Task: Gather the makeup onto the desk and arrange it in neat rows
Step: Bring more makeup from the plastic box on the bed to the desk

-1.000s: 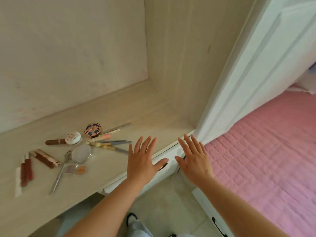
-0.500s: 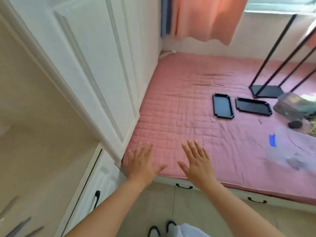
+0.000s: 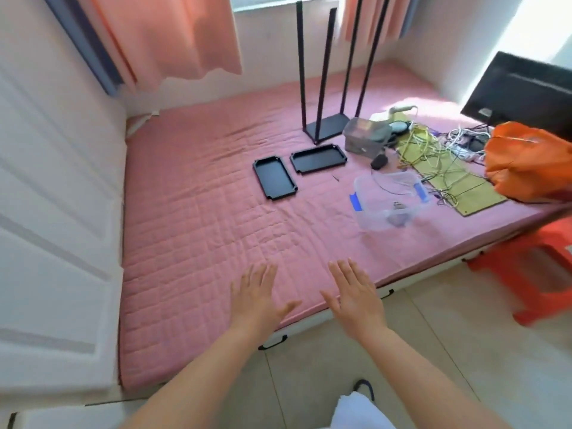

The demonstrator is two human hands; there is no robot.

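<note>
Room: pink quilted bed cover (image 3: pixel 198 230) fills the middle, with white panelled wardrobe doors (image 3: pixel 55 243) along the left and pale floor tiles (image 3: pixel 464 335) in front.
Makeup: none can be made out in this view; small dark bits lie in the clear plastic box (image 3: pixel 388 196) with blue latches, too blurred to identify.
Left hand (image 3: pixel 255 300): palm down, fingers straight and spread, thumb out; holds nothing; hovers over the near edge of the cover.
Right hand (image 3: pixel 356 297): the same pose, empty, just beside the left and apart from it.
Beyond the hands: two flat black rectangular trays (image 3: pixel 274 178) lie side by side mid-bed.
Behind them: black metal frame (image 3: pixel 325 131) with tall upright rods.
Right side: tangled cables (image 3: pixel 433 150) on a yellow-green mat, orange bag (image 3: pixel 526 159), dark monitor (image 3: pixel 523 91), red plastic stool (image 3: pixel 532 267) on the floor.
Back: salmon curtains (image 3: pixel 173 35) at the window.
</note>
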